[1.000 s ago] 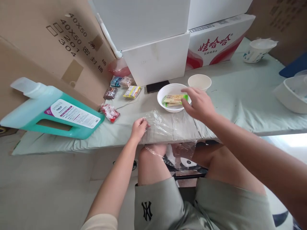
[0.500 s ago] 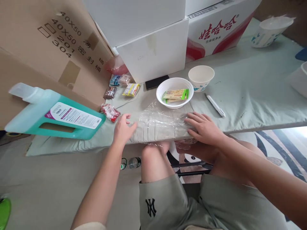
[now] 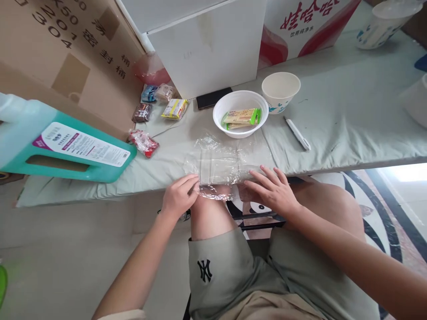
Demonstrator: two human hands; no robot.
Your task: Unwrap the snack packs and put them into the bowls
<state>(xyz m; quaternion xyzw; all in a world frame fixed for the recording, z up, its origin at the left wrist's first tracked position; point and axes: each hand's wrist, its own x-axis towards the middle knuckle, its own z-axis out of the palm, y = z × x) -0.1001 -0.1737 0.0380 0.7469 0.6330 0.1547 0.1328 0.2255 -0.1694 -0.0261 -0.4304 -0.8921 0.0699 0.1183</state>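
A clear, crinkled plastic bag (image 3: 220,162) lies flat over the front edge of the cloth-covered bench, its near end hanging above my knee. My left hand (image 3: 180,195) pinches the bag's near left corner between thumb and fingers. My right hand (image 3: 275,189) rests at the near right side of the bag with its fingers spread, fingertips close to or touching the film. Just behind the bag stands a white bowl (image 3: 218,106) holding wrapped crackers (image 3: 242,116). A paper cup (image 3: 280,91) touches or nearly touches the bowl's right side.
A white pen (image 3: 297,134) lies right of the bowl, and a black phone (image 3: 213,98) behind it. Several wrapped snacks (image 3: 175,109) sit to the left, beside a big jug of green liquid (image 3: 73,146). Cartons (image 3: 207,49) line the back. Another cup (image 3: 383,26) stands far right.
My left hand has come right and down onto the bag's near corner and closed on it. My right hand has shifted slightly towards me, fingers more spread. The view has tilted down.
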